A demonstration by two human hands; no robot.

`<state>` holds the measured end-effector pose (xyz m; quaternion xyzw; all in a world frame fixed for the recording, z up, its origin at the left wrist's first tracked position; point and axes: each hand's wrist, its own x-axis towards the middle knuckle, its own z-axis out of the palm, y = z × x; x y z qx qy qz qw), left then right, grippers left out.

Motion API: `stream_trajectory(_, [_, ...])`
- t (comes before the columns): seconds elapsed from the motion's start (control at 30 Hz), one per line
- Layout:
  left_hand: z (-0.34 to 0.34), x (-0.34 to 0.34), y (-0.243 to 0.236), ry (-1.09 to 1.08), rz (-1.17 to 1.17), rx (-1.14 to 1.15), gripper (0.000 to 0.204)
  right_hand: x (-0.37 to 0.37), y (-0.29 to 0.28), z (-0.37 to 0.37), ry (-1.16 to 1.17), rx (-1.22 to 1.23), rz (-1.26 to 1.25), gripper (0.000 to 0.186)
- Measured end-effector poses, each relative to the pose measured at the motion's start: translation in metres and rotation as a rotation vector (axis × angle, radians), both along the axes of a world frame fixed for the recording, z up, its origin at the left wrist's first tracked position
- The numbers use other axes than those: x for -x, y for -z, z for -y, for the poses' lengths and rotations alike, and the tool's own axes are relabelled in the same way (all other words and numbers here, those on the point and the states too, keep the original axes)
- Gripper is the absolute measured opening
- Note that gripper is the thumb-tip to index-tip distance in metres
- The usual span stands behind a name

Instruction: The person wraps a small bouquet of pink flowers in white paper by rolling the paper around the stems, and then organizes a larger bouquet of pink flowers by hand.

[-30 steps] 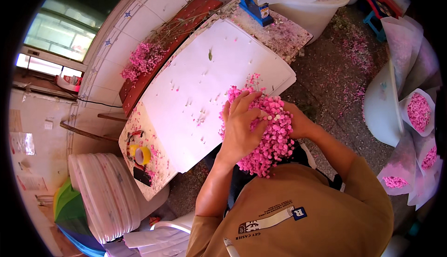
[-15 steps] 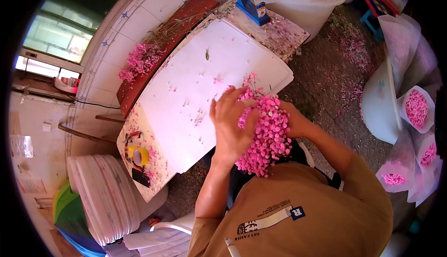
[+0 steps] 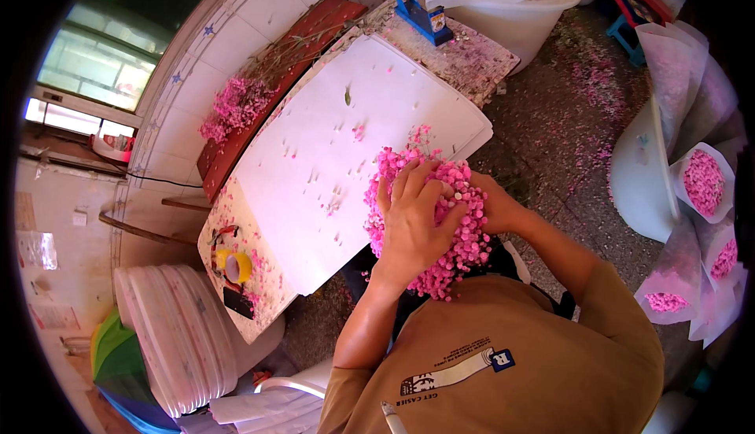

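The bunch point(image 3: 465, 243) is between the two hands, in front of the shirt point(image 3: 511, 339), overlapping the near edge of the paper point(image 3: 307, 170) in view; whether it touches the paper cannot be told. The left hand point(image 3: 415, 225) lies on its upper left side, fingers bent and spread over the blooms, thumb apart from them; blooms show beyond the fingertips and below the wrist. The right hand point(image 3: 497, 202) is against the bunch's right side, its fingers hidden behind the blooms, so its grip cannot be told.

The paper covers the middle of the table point(image 3: 274, 299), with a leaf point(image 3: 348, 96) near its far edge. At the table's left end are tape point(image 3: 239, 267) and, nearer the corner, a black phone-like thing point(image 3: 238, 302). A blue dispenser point(image 3: 425, 23) stands at the right end, toward the far edge.
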<state>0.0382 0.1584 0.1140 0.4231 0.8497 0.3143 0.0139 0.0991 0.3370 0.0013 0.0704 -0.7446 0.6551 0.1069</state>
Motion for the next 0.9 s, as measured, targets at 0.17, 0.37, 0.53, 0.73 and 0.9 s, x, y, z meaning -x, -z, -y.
stream_trajectory(0.17, [0.001, 0.001, 0.008, -0.067, -0.07, 0.083, 0.018, 0.002, 0.008, -0.003, 0.013, -0.107, -0.019, 0.057])
stream_trajectory(0.37, [0.0, -0.001, 0.005, -0.04, -0.041, 0.056, 0.014, 0.001, 0.009, 0.001, 0.018, -0.027, 0.011, 0.059])
stream_trajectory(0.53, [-0.002, -0.008, 0.011, -0.023, -0.102, 0.066, 0.011, 0.002, 0.006, -0.002, -0.015, -0.079, -0.008, 0.062])
stream_trajectory(0.73, [-0.002, -0.008, 0.018, -0.07, -0.155, -0.05, 0.01, 0.002, 0.006, -0.003, -0.036, -0.097, 0.038, 0.06])
stream_trajectory(0.9, [-0.002, -0.011, 0.021, -0.058, -0.201, 0.007, 0.013, 0.002, 0.006, -0.003, -0.028, -0.113, 0.023, 0.058])
